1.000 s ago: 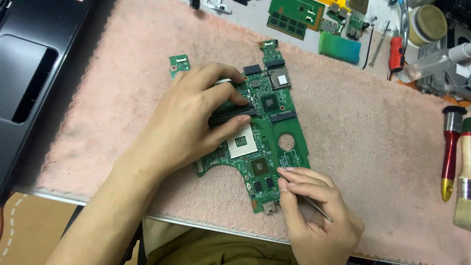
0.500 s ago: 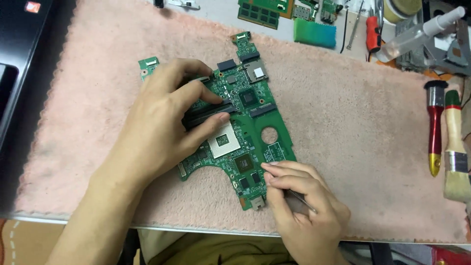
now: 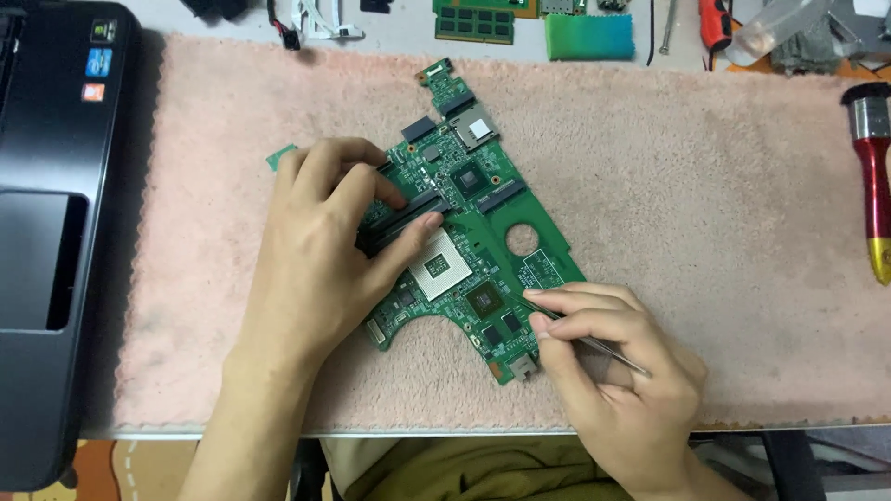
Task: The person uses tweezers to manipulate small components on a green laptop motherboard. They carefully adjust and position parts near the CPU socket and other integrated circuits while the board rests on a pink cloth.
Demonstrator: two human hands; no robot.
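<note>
Flat under left hand (image 3: 320, 250), green circuit board (image 3: 473, 232); right hand (image 3: 603, 357) grip pinching, seemingly, tweezers (image 3: 594, 341).

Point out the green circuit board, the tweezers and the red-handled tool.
green circuit board (image 3: 543, 264): head view, on a bare green part beside the round hole.
tweezers (image 3: 608, 351): head view, on the metal shaft showing behind the right hand's fingers.
red-handled tool (image 3: 875, 190): head view, on the red grip at the right edge.

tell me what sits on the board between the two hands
In the head view, between the left hand and right hand: the circuit board's square silver socket.
</note>
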